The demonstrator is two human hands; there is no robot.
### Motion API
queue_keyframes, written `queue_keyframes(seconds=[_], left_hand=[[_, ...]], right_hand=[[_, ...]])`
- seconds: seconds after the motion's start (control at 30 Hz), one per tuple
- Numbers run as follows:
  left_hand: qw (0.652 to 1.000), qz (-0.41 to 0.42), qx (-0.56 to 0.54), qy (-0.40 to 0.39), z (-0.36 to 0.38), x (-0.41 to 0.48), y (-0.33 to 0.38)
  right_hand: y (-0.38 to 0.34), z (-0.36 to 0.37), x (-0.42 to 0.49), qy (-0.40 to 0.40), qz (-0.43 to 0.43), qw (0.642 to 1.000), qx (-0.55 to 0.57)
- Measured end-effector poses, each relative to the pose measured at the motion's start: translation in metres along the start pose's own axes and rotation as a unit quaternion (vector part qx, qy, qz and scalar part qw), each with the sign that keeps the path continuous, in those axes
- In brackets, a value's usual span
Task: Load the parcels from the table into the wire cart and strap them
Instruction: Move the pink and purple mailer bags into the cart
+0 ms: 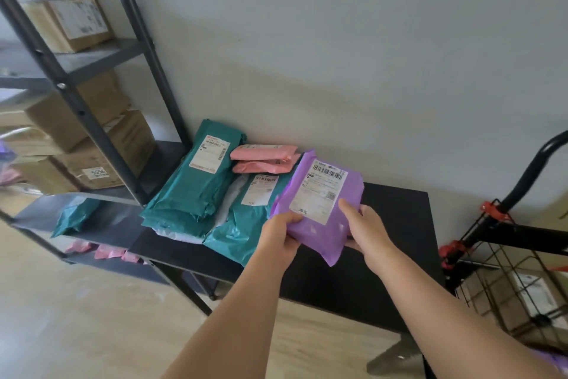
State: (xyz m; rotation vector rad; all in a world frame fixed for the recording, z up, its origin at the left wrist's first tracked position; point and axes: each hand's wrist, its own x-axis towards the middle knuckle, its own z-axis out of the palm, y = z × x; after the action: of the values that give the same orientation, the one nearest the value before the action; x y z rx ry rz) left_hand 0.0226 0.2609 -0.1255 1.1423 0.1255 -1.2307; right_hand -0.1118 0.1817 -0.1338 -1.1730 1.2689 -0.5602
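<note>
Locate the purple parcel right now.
Head view, centre-right: the purple parcel is held by the left hand and right hand over the black table, just right of the green parcels. The wire cart stands further right.

Purple parcel (319, 194) aloft over black table (399, 225)

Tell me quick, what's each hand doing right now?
Left hand: grips the purple parcel at its left edge.
Right hand: grips the same parcel at its right edge.

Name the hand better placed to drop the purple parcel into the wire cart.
Right. The right hand grips the purple parcel on the side nearest the wire cart; the left hand would reach across.
</note>
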Motion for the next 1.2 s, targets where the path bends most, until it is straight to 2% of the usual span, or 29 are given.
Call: queue_keyframes(seconds=[0.13, 0.33, 0.5, 0.6, 0.9, 1.2], left_hand=[[0.999, 0.0, 0.032, -0.041, -0.004, -0.019, -0.014], [0.991, 0.011, 0.125, -0.051, -0.031, -0.038, -0.038], [0.959, 0.046, 0.278, -0.034, -0.063, -0.063, -0.071], [0.949, 0.049, 0.311, -0.029, -0.07, -0.08, -0.09], [0.935, 0.001, 0.338, -0.105, -0.029, -0.132, -0.171], [0.895, -0.008, 0.416, -0.164, 0.035, -0.161, -0.256]], right_hand=[[0.014, -0.009, -0.017, 0.031, -0.009, 0.999, -0.01], [0.034, -0.022, -0.057, 0.025, -0.02, 0.999, -0.023], [0.071, -0.034, -0.111, 0.036, -0.012, 0.998, -0.049], [0.094, -0.047, -0.144, 0.049, 0.003, 0.996, -0.069], [0.137, -0.121, -0.214, 0.139, 0.043, 0.987, -0.072], [0.173, -0.222, -0.251, 0.22, 0.054, 0.969, -0.098]])
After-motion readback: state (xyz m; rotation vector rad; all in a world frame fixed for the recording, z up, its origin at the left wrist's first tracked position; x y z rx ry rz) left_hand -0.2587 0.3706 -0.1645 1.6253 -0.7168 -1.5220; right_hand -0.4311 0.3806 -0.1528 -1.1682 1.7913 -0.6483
